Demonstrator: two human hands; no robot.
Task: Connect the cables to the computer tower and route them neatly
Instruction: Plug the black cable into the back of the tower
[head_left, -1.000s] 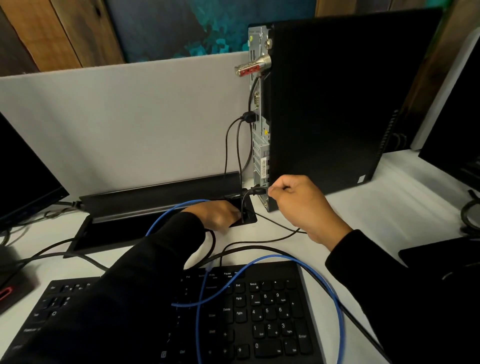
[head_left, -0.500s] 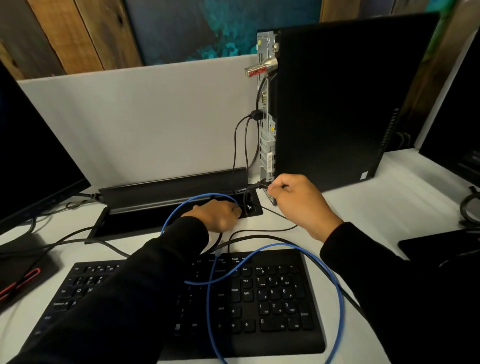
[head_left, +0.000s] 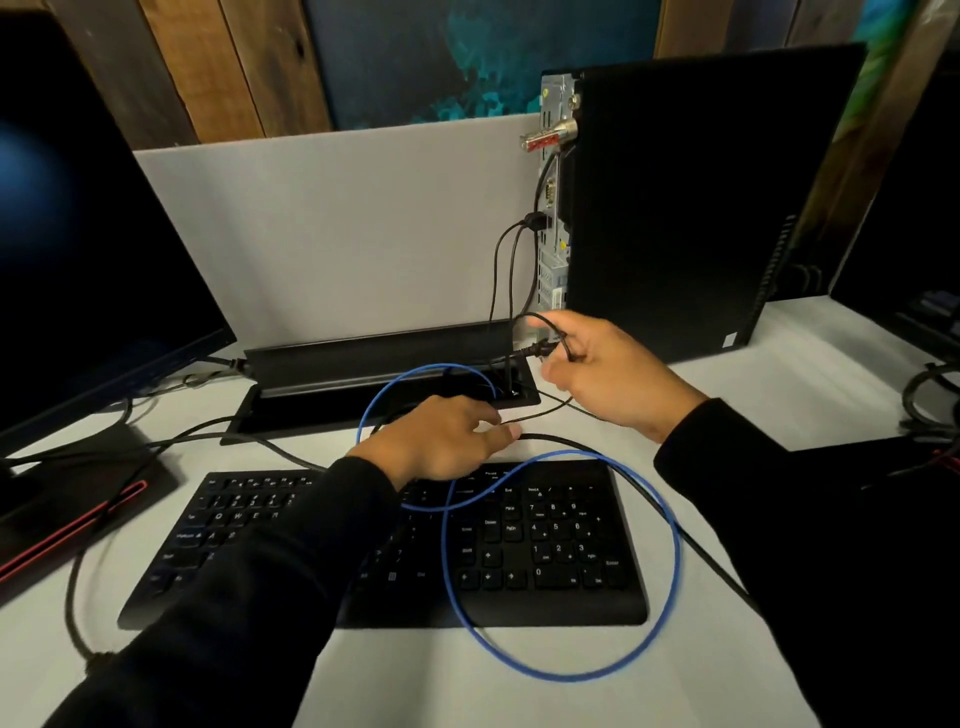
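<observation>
The black computer tower (head_left: 701, 208) stands at the back right, its metal rear panel (head_left: 551, 218) facing left with thin black cables (head_left: 511, 270) plugged in. My right hand (head_left: 608, 379) pinches a black cable with its plug (head_left: 537, 349) just below the rear panel, a loop of it arching over the fingers. My left hand (head_left: 441, 441) lies on the desk in front of the open cable tray (head_left: 384, 400), its fingers curled over a thin black cable. A blue network cable (head_left: 670, 551) loops from the tray across the keyboard (head_left: 395, 545).
A monitor (head_left: 98, 249) stands at the left on its base (head_left: 78, 499). A grey divider panel (head_left: 337, 228) runs behind the tray. Thick black cables (head_left: 208, 431) cross the white desk (head_left: 810, 374). More dark equipment and cables sit at the far right.
My right hand has drawn back from the tower's lower rear, lifting the black plug and cable. My left hand has slid out of the tray toward the keyboard.
</observation>
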